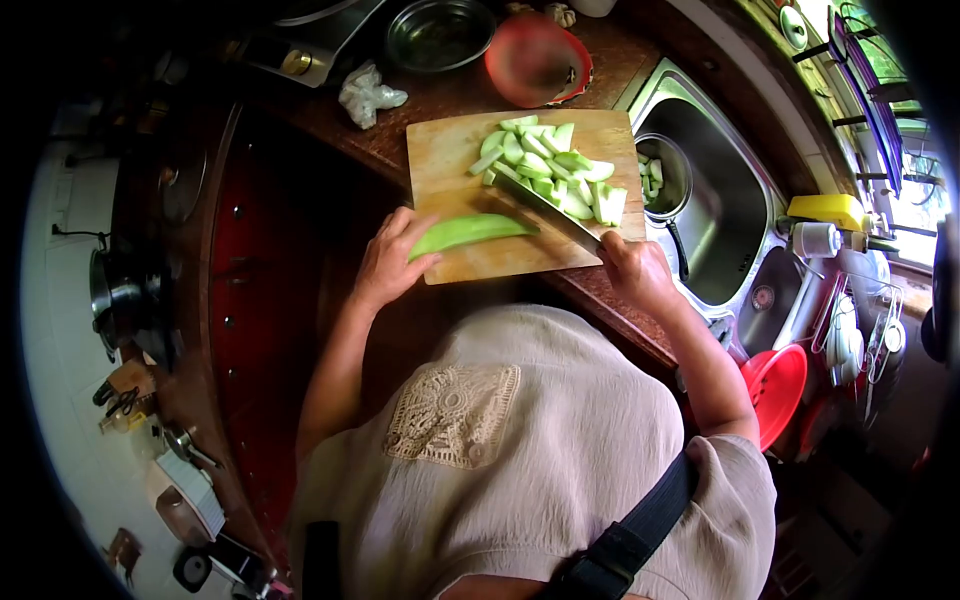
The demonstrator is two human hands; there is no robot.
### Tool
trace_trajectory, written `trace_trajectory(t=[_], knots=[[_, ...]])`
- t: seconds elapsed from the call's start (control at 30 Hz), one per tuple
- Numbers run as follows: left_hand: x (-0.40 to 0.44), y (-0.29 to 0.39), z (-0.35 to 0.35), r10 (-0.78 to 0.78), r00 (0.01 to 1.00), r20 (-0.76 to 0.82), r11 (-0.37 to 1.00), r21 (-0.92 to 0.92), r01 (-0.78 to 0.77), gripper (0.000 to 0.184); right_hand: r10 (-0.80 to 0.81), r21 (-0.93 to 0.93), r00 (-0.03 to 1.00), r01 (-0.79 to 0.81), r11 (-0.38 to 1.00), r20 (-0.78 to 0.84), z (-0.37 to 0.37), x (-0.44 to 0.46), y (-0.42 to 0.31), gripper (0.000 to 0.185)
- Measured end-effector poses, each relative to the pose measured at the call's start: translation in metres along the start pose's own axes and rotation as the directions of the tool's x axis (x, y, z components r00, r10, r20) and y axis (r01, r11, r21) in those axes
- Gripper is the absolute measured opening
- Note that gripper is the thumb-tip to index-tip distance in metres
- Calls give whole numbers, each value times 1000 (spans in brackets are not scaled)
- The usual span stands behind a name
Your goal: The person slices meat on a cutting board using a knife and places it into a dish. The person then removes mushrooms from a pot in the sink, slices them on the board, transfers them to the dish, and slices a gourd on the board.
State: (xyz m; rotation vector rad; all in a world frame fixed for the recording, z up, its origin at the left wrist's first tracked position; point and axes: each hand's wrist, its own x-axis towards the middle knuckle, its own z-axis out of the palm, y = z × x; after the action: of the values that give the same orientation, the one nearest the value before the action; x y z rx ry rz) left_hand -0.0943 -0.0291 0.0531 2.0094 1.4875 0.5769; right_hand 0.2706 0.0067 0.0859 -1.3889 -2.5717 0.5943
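Note:
A wooden cutting board (440,150) lies at the counter's edge. On it rests a long pale-green vegetable strip (475,232), perhaps a wedge of gourd. My left hand (388,258) grips the strip's left end, thumb below and fingers above, slightly blurred. Closed around a handle, my right hand (637,270) holds a kitchen knife (550,212). Its blade slants up and left, between the strip and a heap of cut green pieces (540,155). The blade's edge appears to touch the lower side of that heap. The handle is hidden in my fist.
Right of the board is a steel sink (725,205), with a pot (668,165) holding more cut pieces. Behind the board stand a red bowl (530,60) and a dark metal bowl (440,35). A crumpled plastic bag (368,95) lies nearby. A red colander (775,395) sits at right.

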Motion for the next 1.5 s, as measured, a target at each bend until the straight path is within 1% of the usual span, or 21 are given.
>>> trace_trajectory(t=[0.1, 0.2, 0.33, 0.53, 0.63, 0.7, 0.73, 0.77, 0.8, 0.9, 1.0, 1.07, 1.1, 1.13, 1.2, 1.23, 1.3, 1.43, 1.5], knots=[[-2, 12, -4, -39, 999, 26, 999, 12, 39, 53, 2, -39, 1000, -1, 999, 28, -5, -5, -9, 11], [-8, 18, 0, -26, 999, -48, 997, 75, 30, 52, -22, -67, 998, 26, 997, 55, -9, -13, -15, 10], [-13, 19, 7, -35, 996, -87, 996, 76, 41, 52, -41, -112, 994, 53, 992, 104, -17, -16, -19, 10], [-13, 15, 10, -25, 993, -113, 998, 58, 31, 51, -54, -53, 983, 64, 997, 175, -26, -7, -14, 8], [-13, 14, 13, -22, 992, -126, 998, 61, 30, 52, -63, -1, 985, 64, 998, 162, -7, 3, -5, 11], [-13, 16, 13, -1, 991, -132, 996, 83, 12, 54, -14, -5, 981, 15, 1000, 194, 7, 9, -5, 12], [-14, 18, 13, -25, 990, -139, 996, 78, 36, 54, 9, -5, 978, -8, 1000, 210, 11, 11, -6, 12], [-14, 20, 14, -50, 988, -147, 995, 74, 62, 54, -19, -62, 978, 33, 998, 210, 10, 13, -8, 7], [-14, 22, 14, -75, 985, -153, 994, 69, 86, 55, -20, -57, 979, 32, 998, 205, 10, 13, -9, 7], [-18, 13, 18, -55, 995, -83, 993, 95, 63, 54, -15, -40, 985, 22, 999, 172, 9, 11, -8, 8], [-16, 15, 16, -20, 999, -49, 997, 74, 24, 50, -43, 17, 994, 42, 999, 100, 12, 11, -4, 11], [-13, 20, 14, 45, 996, -78, 990, 139, -34, 50, -81, 53, 996, 79, 995, 33, 4, 12, -4, 11], [-12, 23, 12, 80, 993, -89, 984, 169, -64, 51, -130, -10, 991, 131, 991, 19, -4, 13, -7, 14], [-10, 24, 10, 165, 981, -99, 954, 268, -134, 51, -115, -13, 992, 115, 993, 45, -9, 12, -8, 14], [-4, 24, 7, 333, 938, -93, 851, 457, -257, 51, -84, -20, 992, 86, 996, 95, -16, 10, -7, 15], [-2, 19, 10, 348, 932, -97, 841, 471, -266, 50, -107, -25, 991, 109, 994, 75, -19, 10, -7, 13], [0, 7, 19, 380, 919, -105, 819, 499, -281, 48, -121, -38, 988, 124, 992, 93, -22, 7, -6, 12], [0, 3, 23, 355, 925, -135, 843, 473, -255, 44, -112, -78, 977, 128, 989, 184, -32, 0, -3, 11], [0, 2, 24, 347, 927, -144, 852, 462, -247, 44, -130, -84, 972, 148, 985, 194, -33, 0, -4, 11]])
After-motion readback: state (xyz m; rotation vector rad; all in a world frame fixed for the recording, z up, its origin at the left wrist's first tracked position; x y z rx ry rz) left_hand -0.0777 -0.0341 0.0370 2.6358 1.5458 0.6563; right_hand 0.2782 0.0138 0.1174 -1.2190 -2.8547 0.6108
